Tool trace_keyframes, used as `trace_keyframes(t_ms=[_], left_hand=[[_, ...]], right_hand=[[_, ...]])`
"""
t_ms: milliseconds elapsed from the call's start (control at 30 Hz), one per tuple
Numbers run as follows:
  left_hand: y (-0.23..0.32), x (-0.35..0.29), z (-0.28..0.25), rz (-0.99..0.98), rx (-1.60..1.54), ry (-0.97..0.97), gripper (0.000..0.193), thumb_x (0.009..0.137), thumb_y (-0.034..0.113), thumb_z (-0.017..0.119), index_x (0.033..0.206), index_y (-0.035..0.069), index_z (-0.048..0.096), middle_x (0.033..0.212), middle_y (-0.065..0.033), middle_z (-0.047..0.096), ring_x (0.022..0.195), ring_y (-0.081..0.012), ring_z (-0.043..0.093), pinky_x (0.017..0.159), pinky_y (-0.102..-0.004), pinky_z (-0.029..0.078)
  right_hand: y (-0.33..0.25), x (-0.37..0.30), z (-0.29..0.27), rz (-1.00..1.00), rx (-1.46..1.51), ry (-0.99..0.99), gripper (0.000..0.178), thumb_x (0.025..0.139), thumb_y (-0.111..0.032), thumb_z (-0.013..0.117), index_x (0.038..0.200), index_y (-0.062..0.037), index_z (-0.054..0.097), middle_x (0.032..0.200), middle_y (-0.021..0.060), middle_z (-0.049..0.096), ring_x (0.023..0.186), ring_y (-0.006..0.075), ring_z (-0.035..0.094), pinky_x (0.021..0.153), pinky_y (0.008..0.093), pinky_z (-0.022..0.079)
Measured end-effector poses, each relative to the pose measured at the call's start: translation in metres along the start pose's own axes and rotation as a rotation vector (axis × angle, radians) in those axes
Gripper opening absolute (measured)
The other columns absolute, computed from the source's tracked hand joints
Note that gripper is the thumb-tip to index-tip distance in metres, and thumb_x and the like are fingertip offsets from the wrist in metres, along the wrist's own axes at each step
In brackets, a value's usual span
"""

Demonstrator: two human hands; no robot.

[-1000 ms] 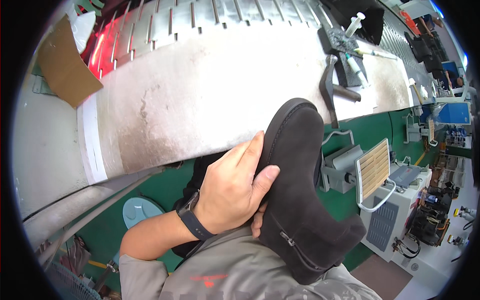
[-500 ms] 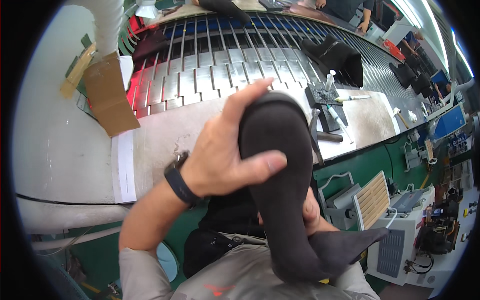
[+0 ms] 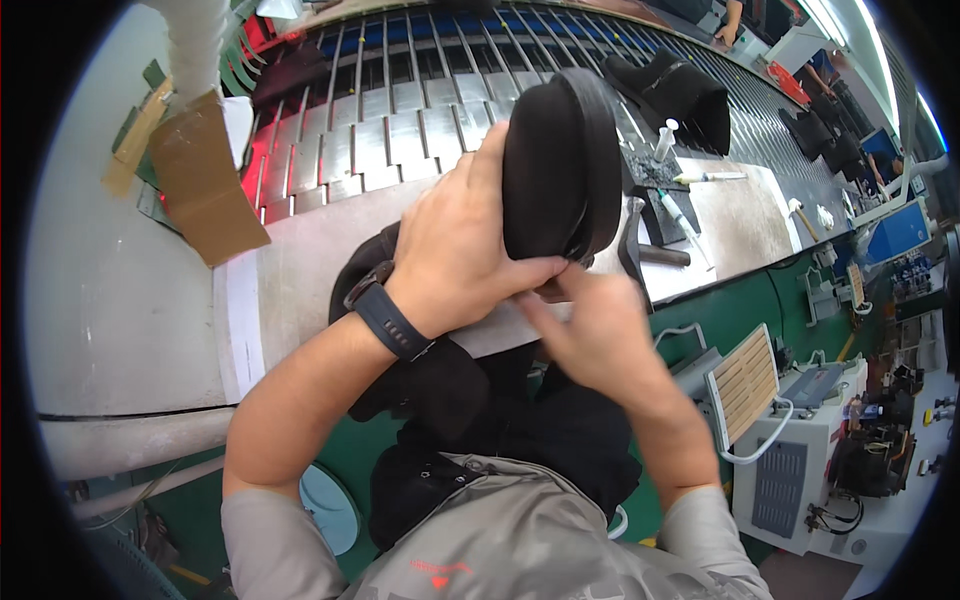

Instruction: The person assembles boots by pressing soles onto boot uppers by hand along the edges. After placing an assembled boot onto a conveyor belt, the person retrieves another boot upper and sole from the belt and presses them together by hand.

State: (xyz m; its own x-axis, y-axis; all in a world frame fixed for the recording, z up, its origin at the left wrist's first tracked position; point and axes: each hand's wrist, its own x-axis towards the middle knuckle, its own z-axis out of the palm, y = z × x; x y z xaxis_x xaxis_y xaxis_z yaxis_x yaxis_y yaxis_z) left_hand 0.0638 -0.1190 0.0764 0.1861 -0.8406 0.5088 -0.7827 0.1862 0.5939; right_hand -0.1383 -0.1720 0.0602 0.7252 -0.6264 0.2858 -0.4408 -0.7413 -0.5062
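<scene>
A black boot (image 3: 545,170) is raised before me, its toe pointing away and its thick sole (image 3: 600,150) facing right. Wrapped around the boot's left side is my left hand (image 3: 455,245), with the thumb lying across toward the sole. The boot's soft shaft (image 3: 440,390) droops below my left wrist, partly hidden by the forearm. My right hand (image 3: 605,325), somewhat blurred, has its fingers closed at the underside of the boot, close to the left thumb. Whether those fingers pinch anything besides the boot is hidden.
Beyond the worktop lies a metal roller conveyor (image 3: 390,140) carrying another black boot (image 3: 675,95). To the right are a hammer (image 3: 650,250), a dark block (image 3: 650,170) and syringes (image 3: 683,212). A bent cardboard piece (image 3: 205,180) stands left. Another person's hand (image 3: 732,28) shows far off.
The boot has turned over: its sole now faces right and its shaft hangs left. My right hand has come up from behind the boot to its underside.
</scene>
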Motion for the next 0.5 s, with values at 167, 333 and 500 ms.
trace_keyframes(t_ms=[167, 333, 500], left_hand=[[-0.006, 0.012, 0.0, -0.021, -0.035, 0.024, 0.114, 0.07, 0.027, 0.098, 0.162, 0.0, 0.037, 0.133, -0.0248, 0.07, 0.121, -0.0413, 0.071, 0.101, -0.0453, 0.057], [-0.009, 0.011, 0.002, -0.069, -0.028, -0.005, 0.115, 0.07, 0.029, 0.097, 0.161, -0.002, 0.034, 0.131, -0.0257, 0.068, 0.116, -0.044, 0.07, 0.096, -0.0509, 0.058], [-0.008, 0.012, 0.002, -0.108, -0.008, 0.009, 0.115, 0.071, 0.029, 0.097, 0.161, -0.001, 0.033, 0.127, -0.0241, 0.068, 0.115, -0.0427, 0.069, 0.095, -0.051, 0.057]], right_hand=[[-0.015, 0.041, -0.072, -0.237, 0.079, 0.538, 0.024, 0.087, -0.01, 0.087, 0.105, 0.0006, 0.075, 0.085, 0.0119, 0.077, 0.074, 0.0218, 0.076, 0.067, 0.0337, 0.057], [-0.033, 0.092, -0.066, -0.214, 0.195, 0.221, 0.041, 0.094, -0.008, 0.082, 0.13, 0.007, 0.07, 0.107, 0.0139, 0.08, 0.097, 0.0173, 0.078, 0.083, 0.0299, 0.062], [-0.035, 0.11, -0.082, -0.118, 0.24, 0.003, 0.04, 0.1, -0.007, 0.077, 0.135, 0.0108, 0.067, 0.106, 0.0139, 0.081, 0.097, 0.0128, 0.075, 0.084, 0.028, 0.061]])
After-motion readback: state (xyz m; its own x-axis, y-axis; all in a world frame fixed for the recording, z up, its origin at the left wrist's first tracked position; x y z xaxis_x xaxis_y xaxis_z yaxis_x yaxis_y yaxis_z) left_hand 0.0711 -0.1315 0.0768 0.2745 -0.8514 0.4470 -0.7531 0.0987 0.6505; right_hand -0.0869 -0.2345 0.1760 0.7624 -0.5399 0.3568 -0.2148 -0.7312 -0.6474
